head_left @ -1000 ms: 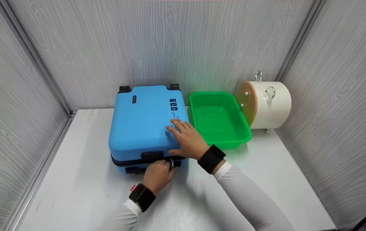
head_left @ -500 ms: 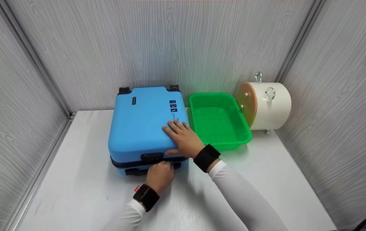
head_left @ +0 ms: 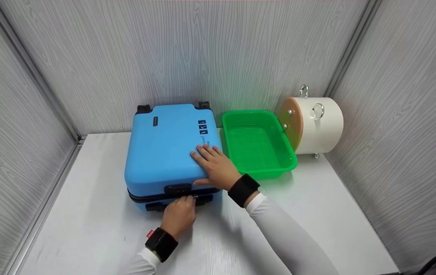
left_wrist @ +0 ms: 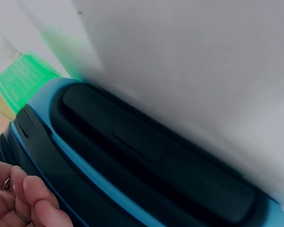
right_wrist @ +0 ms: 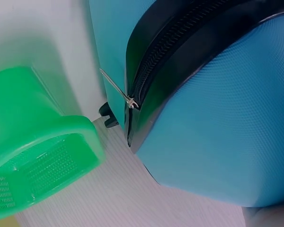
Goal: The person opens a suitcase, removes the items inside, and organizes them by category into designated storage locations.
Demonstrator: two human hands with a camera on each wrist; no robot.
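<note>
A blue hard-shell suitcase [head_left: 168, 149] lies flat on the table, with a black zipper band [right_wrist: 170, 45] around its side. At its front side my left hand [head_left: 179, 214] has curled fingers pinching a small metal zipper pull [head_left: 196, 196], just below the black lock plate [head_left: 178, 189]. Seen from the left wrist, the fingers [left_wrist: 40, 201] are bent together, with a bit of metal between them. My right hand [head_left: 220, 170] rests spread on the lid's front right corner. Another zipper pull [right_wrist: 116, 87] hangs from the zipper band in the right wrist view.
A green plastic basket [head_left: 293, 162] stands close to the suitcase's right side. Behind it on the right, a cream cylinder [head_left: 323, 131] with a tan end and clear rings lies on its side. Grey wood-grain panels [head_left: 187, 49] enclose the table [head_left: 96, 214].
My left hand has slid leftward along the suitcase's front zipper. My right hand has settled flatter on the lid. The whole head view has shifted slightly.
</note>
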